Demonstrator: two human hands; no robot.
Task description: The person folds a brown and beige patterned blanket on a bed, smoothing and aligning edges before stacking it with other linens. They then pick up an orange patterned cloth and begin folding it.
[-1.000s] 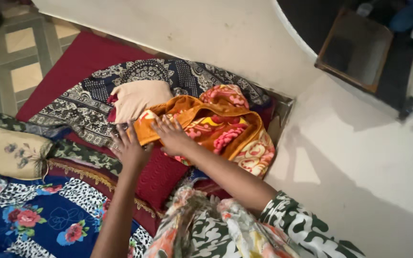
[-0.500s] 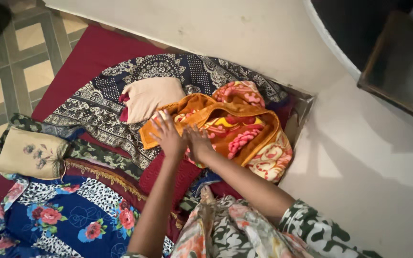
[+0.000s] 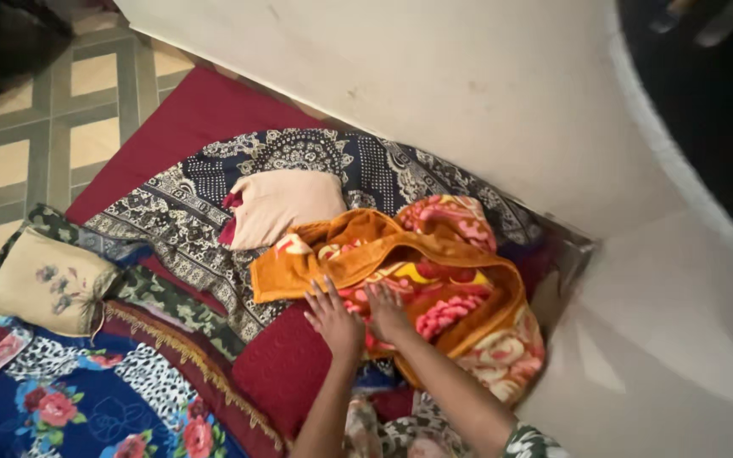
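Head view: both hands lie side by side on the near edge of the orange blanket (image 3: 422,280). The left hand (image 3: 332,315) is flat, fingers spread, palm down, gripping nothing; its fingertips rest at the blanket's lower border, where it meets the red cushion (image 3: 286,369) under the wrist. The right hand (image 3: 388,311) is just beside it, touching or nearly so, also flat and open, pressed onto the blanket's flowered face with nothing pinched.

The blanket's bulk lies ahead of and to the right of both hands, bunched toward the wall (image 3: 485,93). Its long axis runs from the folded orange flap, ahead and left of the left hand, to the rumpled end right of the right hand. The left hand is nearer the flap, the right nearer the heap. A cream pillow (image 3: 286,203) sits beyond the flap, well ahead of the left hand.
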